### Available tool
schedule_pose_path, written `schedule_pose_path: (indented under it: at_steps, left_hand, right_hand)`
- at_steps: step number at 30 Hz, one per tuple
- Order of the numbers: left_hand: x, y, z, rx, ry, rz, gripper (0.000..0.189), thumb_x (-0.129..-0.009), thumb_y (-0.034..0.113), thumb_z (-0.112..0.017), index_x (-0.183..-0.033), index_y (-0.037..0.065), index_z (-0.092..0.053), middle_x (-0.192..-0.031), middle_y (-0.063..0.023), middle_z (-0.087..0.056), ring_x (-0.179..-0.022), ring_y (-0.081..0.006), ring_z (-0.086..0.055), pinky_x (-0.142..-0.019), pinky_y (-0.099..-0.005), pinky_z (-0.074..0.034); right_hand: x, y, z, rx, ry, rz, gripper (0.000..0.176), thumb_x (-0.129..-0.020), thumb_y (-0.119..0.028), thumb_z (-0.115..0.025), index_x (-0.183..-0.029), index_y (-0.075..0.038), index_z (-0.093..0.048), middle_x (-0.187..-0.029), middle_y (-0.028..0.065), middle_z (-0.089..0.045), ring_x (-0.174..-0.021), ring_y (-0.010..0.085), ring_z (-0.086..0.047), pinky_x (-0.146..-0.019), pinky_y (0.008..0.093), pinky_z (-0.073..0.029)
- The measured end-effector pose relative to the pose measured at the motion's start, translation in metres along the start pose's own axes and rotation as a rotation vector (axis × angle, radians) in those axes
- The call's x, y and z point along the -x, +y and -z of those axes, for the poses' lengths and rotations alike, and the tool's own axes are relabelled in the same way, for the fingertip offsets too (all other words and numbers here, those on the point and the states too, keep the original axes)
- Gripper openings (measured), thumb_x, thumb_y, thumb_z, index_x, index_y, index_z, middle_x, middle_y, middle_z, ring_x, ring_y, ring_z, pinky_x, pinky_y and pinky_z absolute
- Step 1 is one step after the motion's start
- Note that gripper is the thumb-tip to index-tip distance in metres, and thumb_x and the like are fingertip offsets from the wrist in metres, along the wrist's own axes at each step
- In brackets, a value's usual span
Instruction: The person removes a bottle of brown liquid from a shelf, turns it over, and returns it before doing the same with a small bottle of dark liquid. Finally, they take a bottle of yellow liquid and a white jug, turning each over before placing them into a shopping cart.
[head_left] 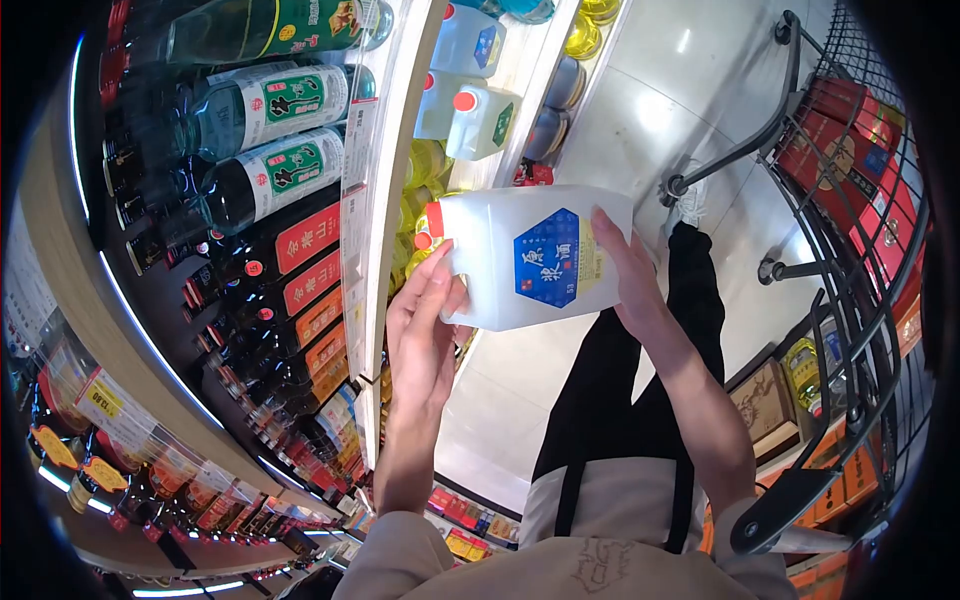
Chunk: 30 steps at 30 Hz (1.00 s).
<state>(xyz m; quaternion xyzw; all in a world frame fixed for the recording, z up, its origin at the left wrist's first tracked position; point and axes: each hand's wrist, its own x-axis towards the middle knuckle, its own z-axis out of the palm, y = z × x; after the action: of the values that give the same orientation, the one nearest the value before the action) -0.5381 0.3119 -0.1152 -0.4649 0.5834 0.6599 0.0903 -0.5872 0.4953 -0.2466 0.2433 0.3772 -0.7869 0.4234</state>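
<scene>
A translucent white plastic jug (480, 265) with red caps and a blue hexagonal label (547, 258) lies tilted sideways in front of me. My left hand (425, 315) is closed on its cap end, the thumb and fingers at the neck and handle side. My right hand (632, 275) grips the bottom end, thumb on the label side; its other fingers are hidden behind the jug. Similar jugs stand on the shelf just beyond, one with a green label (482, 122) and another with a blue label (468, 42).
Shelves on the left hold large green-labelled bottles (290, 180) and red boxes (310, 240). Yellow bottles (425, 165) sit behind the jug. On the right stands a wire shopping cart (800, 130) with red boxes (835, 150) in it. Tiled floor (640, 110) lies between shelf and cart.
</scene>
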Motion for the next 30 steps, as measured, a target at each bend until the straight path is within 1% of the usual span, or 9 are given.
schedule_pose_path:
  at_steps: [3, 5, 6, 8, 9, 16, 19, 24, 30]
  left_hand:
    - [-0.001, 0.0, -0.001, -0.004, 0.022, 0.01, 0.05, -0.103, 0.027, -0.059, -0.143, -0.001, -0.051, -0.084, 0.0031, -0.053, -0.081, -0.0066, -0.051, -0.064, -0.024, -0.039]
    - [-0.007, -0.005, 0.001, -0.012, 0.048, 0.02, 0.057, -0.102, 0.03, -0.057, -0.146, -0.005, -0.045, -0.116, -0.0074, -0.065, -0.108, -0.0146, -0.06, -0.091, -0.0301, -0.047]
    - [-0.009, -0.009, 0.002, -0.009, 0.054, 0.02, 0.057, -0.102, 0.03, -0.057, -0.146, -0.005, -0.045, -0.116, -0.0074, -0.065, -0.108, -0.0146, -0.06, -0.091, -0.0301, -0.047]
    - [-0.012, -0.017, 0.005, 0.007, 0.047, 0.004, 0.056, -0.103, 0.028, -0.056, -0.147, -0.005, -0.044, -0.138, -0.0133, -0.058, -0.127, -0.02, -0.053, -0.11, -0.0372, -0.037]
    - [-0.013, -0.017, 0.005, 0.039, 0.027, 0.013, 0.056, -0.103, 0.028, -0.056, -0.146, -0.005, -0.045, -0.136, -0.0122, -0.058, -0.128, -0.0195, -0.052, -0.113, -0.0377, -0.035]
    - [-0.016, -0.022, 0.0, 0.005, 0.062, 0.001, 0.055, -0.103, 0.027, -0.056, -0.145, -0.005, -0.045, -0.136, -0.012, -0.058, -0.126, -0.0195, -0.053, -0.11, -0.0367, -0.036]
    - [-0.016, -0.027, -0.002, -0.027, 0.061, -0.057, 0.051, -0.104, 0.03, -0.058, -0.146, 0.002, -0.051, -0.136, -0.0093, -0.058, -0.126, -0.0176, -0.05, -0.113, -0.0367, -0.031]
    - [-0.015, -0.031, -0.013, 0.022, 0.091, -0.116, 0.048, -0.105, 0.03, -0.056, -0.144, 0.003, -0.051, -0.136, -0.0103, -0.058, -0.124, -0.0158, -0.052, -0.11, -0.0333, -0.035]
    - [-0.008, -0.031, -0.024, 0.126, 0.045, -0.08, 0.048, -0.106, 0.026, -0.055, -0.148, 0.006, -0.046, -0.133, -0.0094, -0.058, -0.122, -0.0138, -0.053, -0.106, -0.0312, -0.04]
  right_hand:
    - [0.004, -0.001, -0.005, 0.074, 0.076, 0.082, 0.065, -0.097, -0.053, -0.062, -0.133, 0.001, -0.054, -0.12, 0.0099, -0.062, -0.113, 0.0155, -0.058, -0.101, 0.0314, -0.043]
    - [0.004, -0.007, -0.007, 0.125, 0.098, 0.088, 0.064, -0.096, -0.052, -0.063, -0.131, 0.001, -0.055, -0.118, 0.0095, -0.063, -0.11, 0.0151, -0.059, -0.099, 0.0306, -0.044]
    - [0.004, -0.011, -0.009, 0.171, 0.126, 0.108, 0.063, -0.095, -0.051, -0.065, -0.129, 0.001, -0.056, -0.116, 0.0092, -0.064, -0.108, 0.0147, -0.06, -0.097, 0.0298, -0.045]
    - [0.005, -0.02, -0.012, 0.174, 0.119, 0.098, 0.062, -0.095, -0.051, -0.066, -0.128, 0.001, -0.057, -0.114, 0.0088, -0.065, -0.106, 0.0145, -0.061, -0.096, 0.0294, -0.046]
    - [0.005, -0.022, -0.012, 0.175, 0.117, 0.092, 0.061, -0.094, -0.051, -0.067, -0.127, 0.0, -0.058, -0.111, 0.0084, -0.066, -0.105, 0.0142, -0.061, -0.095, 0.029, -0.047]
    - [0.002, -0.023, -0.013, 0.143, 0.136, 0.078, 0.056, -0.095, -0.049, -0.066, -0.124, -0.001, -0.061, -0.108, 0.0074, -0.067, -0.102, 0.0128, -0.063, -0.093, 0.0284, -0.047]
    - [0.001, -0.026, -0.014, 0.097, 0.131, 0.022, 0.055, -0.095, -0.048, -0.066, -0.124, -0.001, -0.062, -0.109, 0.0069, -0.067, -0.103, 0.0125, -0.063, -0.093, 0.0274, -0.047]
    - [-0.003, -0.027, -0.01, 0.093, 0.126, 0.004, 0.056, -0.095, -0.048, -0.066, -0.127, -0.002, -0.06, -0.111, 0.0064, -0.066, -0.104, 0.0125, -0.063, -0.094, 0.0272, -0.047]
    - [0.003, -0.031, -0.009, 0.051, 0.121, 0.02, 0.057, -0.096, -0.046, -0.066, -0.13, -0.001, -0.057, -0.115, 0.0063, -0.065, -0.108, 0.0126, -0.061, -0.098, 0.0273, -0.044]
